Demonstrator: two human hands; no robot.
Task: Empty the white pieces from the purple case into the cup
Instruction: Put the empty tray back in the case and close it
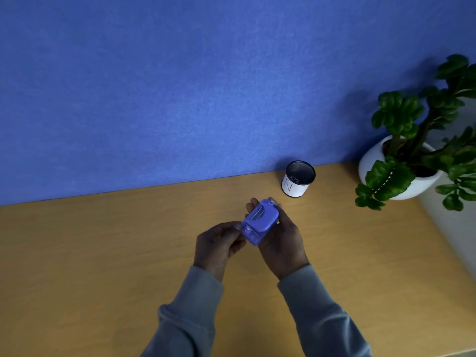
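From the head camera, the purple case [260, 220] sits in the air above the wooden worktop [103, 266], held between both hands, well short of the cup [298, 179]. The right hand [279, 237] cradles it from beneath and behind, fingers wrapped up around its far end. The left hand [219, 244] pinches the near-left corner, thumb and fingers closed on the edge by a small metal stud. The case looks like a small hole punch of hard plastic with a chip tray; no white pieces are visible, so they are probably still shut inside.

The cup is a dark mesh pot with a white label wrap, standing upright against the blue wall [180, 86], beyond and to the right of the case. A potted plant [412, 150] in a white bowl stands further right of the cup.

The case should be light and stiff, with smooth sides that may slip; a firm hold across its broad faces suits it, leaving the tray end free to pull open. The pieces are likely tiny and will scatter unless the opening is right over the cup's mouth.
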